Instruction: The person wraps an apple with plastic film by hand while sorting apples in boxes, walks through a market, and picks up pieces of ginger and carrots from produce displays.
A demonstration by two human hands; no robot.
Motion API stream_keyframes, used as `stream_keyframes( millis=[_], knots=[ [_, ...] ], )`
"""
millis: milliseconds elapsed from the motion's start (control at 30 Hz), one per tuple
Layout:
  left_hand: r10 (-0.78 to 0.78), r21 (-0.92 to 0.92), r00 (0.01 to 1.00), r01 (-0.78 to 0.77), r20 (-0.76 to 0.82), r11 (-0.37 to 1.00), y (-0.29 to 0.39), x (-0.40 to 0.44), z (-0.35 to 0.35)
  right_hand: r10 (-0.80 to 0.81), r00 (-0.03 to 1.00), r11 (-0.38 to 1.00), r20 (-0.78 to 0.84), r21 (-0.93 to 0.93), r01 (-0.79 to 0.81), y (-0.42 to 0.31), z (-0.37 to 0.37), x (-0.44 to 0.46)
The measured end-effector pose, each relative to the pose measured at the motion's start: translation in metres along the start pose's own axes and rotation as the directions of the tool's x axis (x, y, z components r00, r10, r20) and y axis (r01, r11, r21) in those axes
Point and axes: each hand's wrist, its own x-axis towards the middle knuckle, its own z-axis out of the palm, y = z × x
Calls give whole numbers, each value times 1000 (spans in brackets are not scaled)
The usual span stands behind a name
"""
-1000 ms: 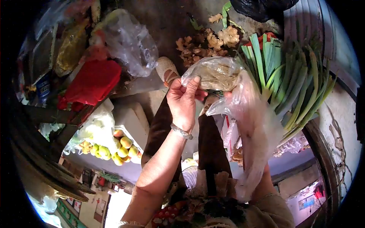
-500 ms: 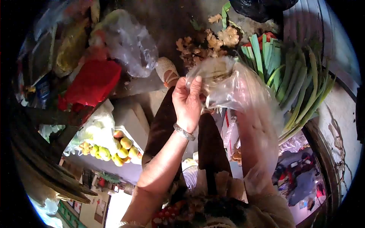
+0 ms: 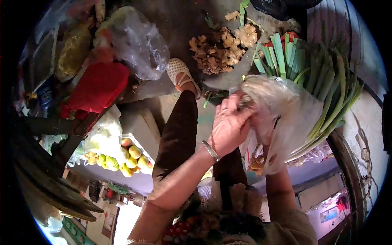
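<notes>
A clear plastic bag [image 3: 292, 104] hangs bunched in front of me, draped around my right forearm. My left hand [image 3: 230, 124], with a metal bracelet at the wrist, is closed with its fingers gathered on the bag's left edge. My right hand [image 3: 263, 122] is largely covered by the crumpled plastic, close against the left fingertips; its fingers are hidden. Something pale brownish shows through the upper part of the bag, too blurred to name. Just beyond, a bundle of leeks [image 3: 322, 77] with cut green tops lies to the right. A pile of ginger [image 3: 218, 49] rests on the ground ahead.
A red plastic bag [image 3: 98, 87] and a clear bag [image 3: 143, 49] lie at upper left. Yellow-green fruit [image 3: 132, 157] sits beside a white foam box [image 3: 141, 132]. A black bag [image 3: 281, 8] is at the top. My shoe [image 3: 179, 71] stands near the ginger.
My left hand has moved right, towards my right hand. The bag, stretched out between the hands before, is now bunched further right, and its lower end hangs lower over my right forearm.
</notes>
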Motion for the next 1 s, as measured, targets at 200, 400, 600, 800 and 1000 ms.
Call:
stream_keyframes(
  millis=[200, 400, 600, 800, 1000],
  knots=[
    [171, 21, 985, -171, -5, 985, 13, 3, -2, 115, 993, 975, -22, 193, -108, 66, -25, 26],
    [36, -61, 998, -33, 52, 998, 3, -6, 7, 355, 935, 889, 14, 305, -342, 184, -72, 15],
    [-26, -137, 997, 36, 74, 990, 3, -6, 12, 591, 806, 764, 27, 301, -570, 268, -137, -37],
    [-53, -141, 995, 65, 88, 988, 8, -7, 16, 461, 887, 688, -28, 643, -337, 307, -173, -46],
    [-48, -157, 994, 64, 99, 986, 11, -5, 14, 369, 929, 880, -31, 334, -338, 238, -89, -14]
  ],
)
